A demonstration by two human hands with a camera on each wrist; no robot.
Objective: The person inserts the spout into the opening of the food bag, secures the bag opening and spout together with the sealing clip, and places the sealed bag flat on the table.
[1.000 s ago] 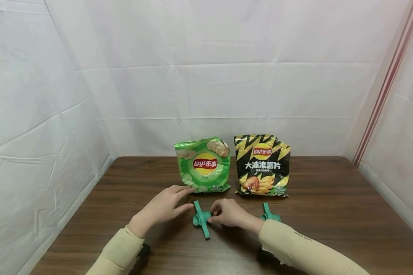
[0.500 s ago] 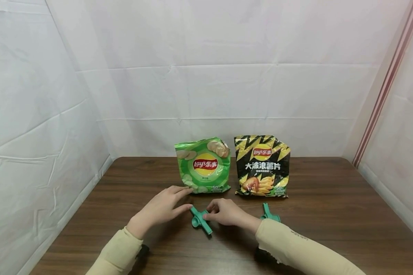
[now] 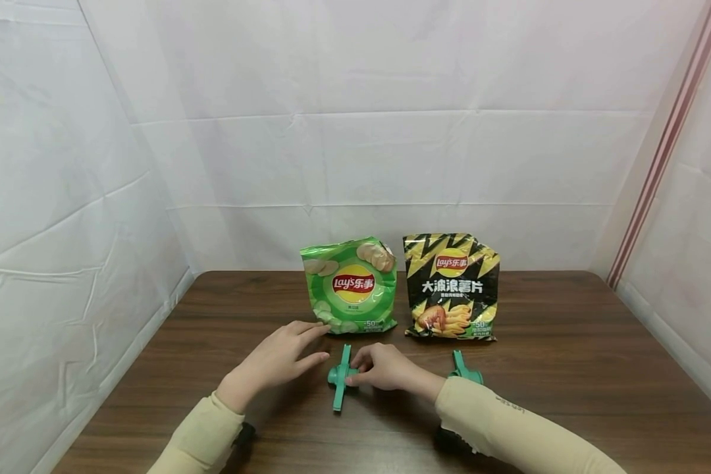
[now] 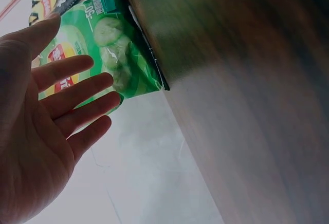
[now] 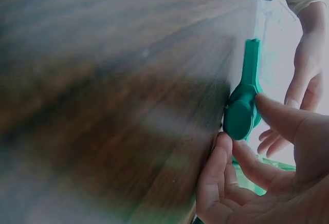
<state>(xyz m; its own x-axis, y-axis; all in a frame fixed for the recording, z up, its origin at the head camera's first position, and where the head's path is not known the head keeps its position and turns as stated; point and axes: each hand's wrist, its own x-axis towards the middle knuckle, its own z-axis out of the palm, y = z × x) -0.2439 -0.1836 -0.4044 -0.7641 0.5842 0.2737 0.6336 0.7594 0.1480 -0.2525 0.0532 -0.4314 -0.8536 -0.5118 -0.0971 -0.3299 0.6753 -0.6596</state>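
Note:
My right hand (image 3: 385,367) pinches a teal bag clip (image 3: 340,382) with a round spout cap, between thumb and fingers. The clip's long bar points toward the bags, near the middle of the table. In the right wrist view the thumb presses one side of the clip (image 5: 241,106) and the fingertips sit below its round cap. Beside it, to the left, my left hand (image 3: 278,359) holds nothing, its fingers spread and straight in the left wrist view. Those fingers overlap the lower corner of a green Lay's chip bag (image 3: 353,296) in the head view.
A black-and-yellow Lay's chip bag (image 3: 452,289) stands right of the green one. In front of it lies a second teal bag clip (image 3: 462,368), partly hidden by my right forearm. White cloth (image 3: 391,158) hangs behind and beside the brown wooden table (image 3: 557,342).
The clip in my right hand has swung one way and then back, now pointing almost straight ahead and slightly farther left. My right hand has shifted a little left; the left hand has barely moved.

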